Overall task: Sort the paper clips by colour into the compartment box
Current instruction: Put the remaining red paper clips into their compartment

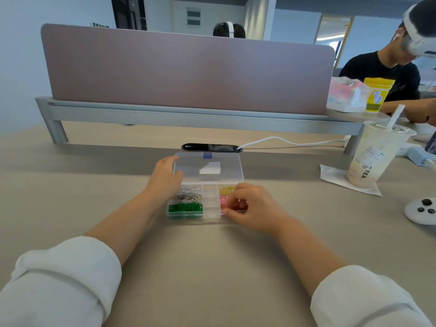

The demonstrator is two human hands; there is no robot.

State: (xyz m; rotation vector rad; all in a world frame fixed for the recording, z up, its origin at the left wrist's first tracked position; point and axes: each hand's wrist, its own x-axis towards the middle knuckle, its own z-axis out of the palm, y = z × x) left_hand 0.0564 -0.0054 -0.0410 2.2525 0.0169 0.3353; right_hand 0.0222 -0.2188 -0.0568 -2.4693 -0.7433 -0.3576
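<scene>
A clear plastic compartment box [210,214] lies on the desk in front of me with its lid [224,162] raised. Silver clips [188,194] fill the upper left compartments, green clips [185,207] the lower left one, yellow clips [226,190] the upper right one, and pink and red clips [223,201] lie below those. The middle column looks bare. My left hand [165,177] grips the lid's left edge. My right hand [250,206] rests on the box's right side, fingers curled over the red compartment; whether it pinches a clip is hidden.
A drink cup with a straw [375,154] stands on a napkin at the right, and a white controller [422,211] lies nearer. A black device [210,147] with a white cable lies behind the box. A desk divider [188,72] runs across the back. Another person sits at the far right.
</scene>
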